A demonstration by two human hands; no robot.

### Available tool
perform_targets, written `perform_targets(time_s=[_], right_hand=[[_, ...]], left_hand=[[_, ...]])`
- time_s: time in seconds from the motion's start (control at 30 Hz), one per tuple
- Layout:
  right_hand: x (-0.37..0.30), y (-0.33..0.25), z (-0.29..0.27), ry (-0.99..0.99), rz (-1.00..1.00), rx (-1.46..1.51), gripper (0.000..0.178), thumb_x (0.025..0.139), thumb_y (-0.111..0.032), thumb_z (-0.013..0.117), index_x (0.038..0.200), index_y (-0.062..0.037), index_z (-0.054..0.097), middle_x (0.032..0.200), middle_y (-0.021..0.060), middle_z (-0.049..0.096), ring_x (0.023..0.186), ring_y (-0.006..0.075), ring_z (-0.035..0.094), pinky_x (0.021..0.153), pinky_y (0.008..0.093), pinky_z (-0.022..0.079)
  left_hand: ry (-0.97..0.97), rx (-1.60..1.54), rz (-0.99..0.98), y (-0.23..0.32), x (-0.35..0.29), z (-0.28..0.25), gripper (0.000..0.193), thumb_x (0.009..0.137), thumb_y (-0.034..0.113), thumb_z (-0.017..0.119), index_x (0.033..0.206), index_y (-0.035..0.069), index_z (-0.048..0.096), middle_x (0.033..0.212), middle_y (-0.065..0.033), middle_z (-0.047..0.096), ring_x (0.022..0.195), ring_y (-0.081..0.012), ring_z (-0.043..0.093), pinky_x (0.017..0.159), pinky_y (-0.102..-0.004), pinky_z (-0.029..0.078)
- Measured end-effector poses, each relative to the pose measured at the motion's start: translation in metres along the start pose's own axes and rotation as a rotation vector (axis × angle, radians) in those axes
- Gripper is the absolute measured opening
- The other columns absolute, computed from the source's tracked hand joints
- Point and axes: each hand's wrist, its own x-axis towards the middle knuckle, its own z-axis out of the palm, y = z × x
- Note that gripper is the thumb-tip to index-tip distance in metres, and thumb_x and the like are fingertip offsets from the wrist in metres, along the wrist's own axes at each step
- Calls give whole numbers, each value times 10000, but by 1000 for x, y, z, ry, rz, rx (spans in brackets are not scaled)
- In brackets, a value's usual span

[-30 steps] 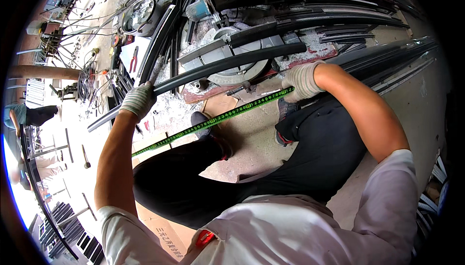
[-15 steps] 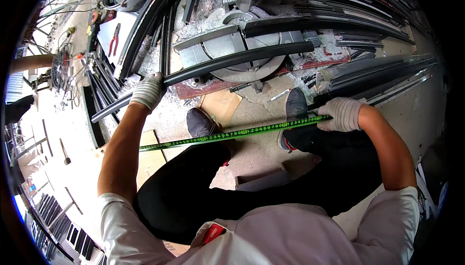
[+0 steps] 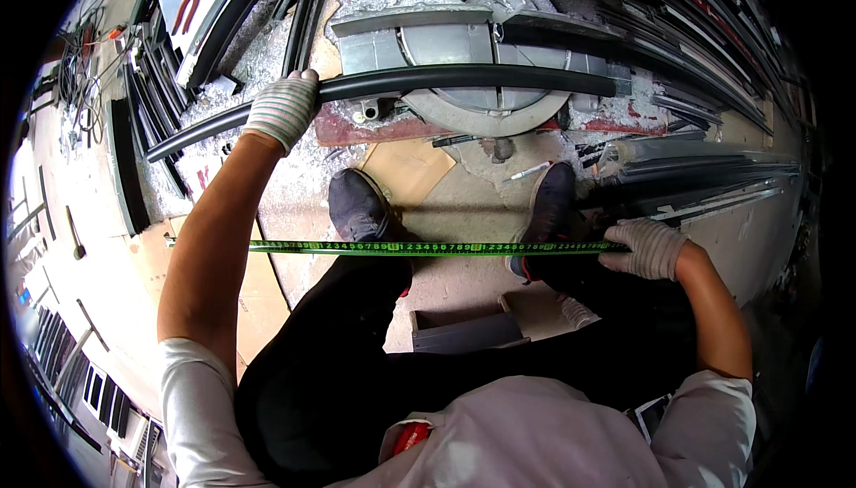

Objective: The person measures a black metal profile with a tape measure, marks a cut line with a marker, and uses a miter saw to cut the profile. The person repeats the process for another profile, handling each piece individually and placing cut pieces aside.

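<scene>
Your gloved left hand (image 3: 283, 111) is closed around the long black bar (image 3: 464, 78), left of the bar's middle. A shorter stretch runs out to the left and bends toward the near side; the longer stretch reaches right, across the saw's round base (image 3: 481, 118). You cannot tell from here whether the bar rests on that base or hangs just over it.

Your gloved right hand (image 3: 648, 249), on the near right, has its fingers curled around the right end of the green tape measure (image 3: 446, 249). From that grip the tape runs almost straight left, on the near side of the bar and well apart from it. It crosses over your ankles, passes beneath your left forearm, and its tip shows just beyond.

Your dark shoes (image 3: 358, 207) stand between bar and tape, with a cardboard piece (image 3: 410, 171) between them. Red-handled pliers (image 3: 190, 2) lie far left.
</scene>
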Motion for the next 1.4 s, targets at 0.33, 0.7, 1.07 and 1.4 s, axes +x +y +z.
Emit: perform_targets(time_s=[0.33,0.7,1.07,1.4], right_hand=[[1,-5,-13,-21,-1,6,554,960,-506,633,1228,-22,664,1128,243,655,1088,418,626,975,475,495],[-3,-15,-19,20,-45,-28,473,956,-462,661,1149,-30,676,1074,227,662,1032,408,645,923,478,511],[-2,-33,-35,49,-54,-63,438,980,-460,632,1162,-64,678,1026,217,655,991,409,640,889,486,510],[1,-43,-44,51,-93,-88,394,1008,-426,591,1161,-74,684,1027,207,653,985,395,640,889,480,513]], left_hand=[[21,35,49,-7,3,5,221,926,201,675,1058,50,582,1000,-206,684,958,-397,687,847,-496,549],[38,25,40,-1,7,3,173,943,176,632,1046,42,598,987,-203,688,932,-392,698,826,-493,554],[45,108,48,7,12,1,142,962,156,596,1056,50,610,989,-187,699,927,-367,713,814,-475,563],[42,86,32,15,13,-3,139,977,166,582,1044,55,631,968,-195,703,925,-373,712,824,-472,555]])
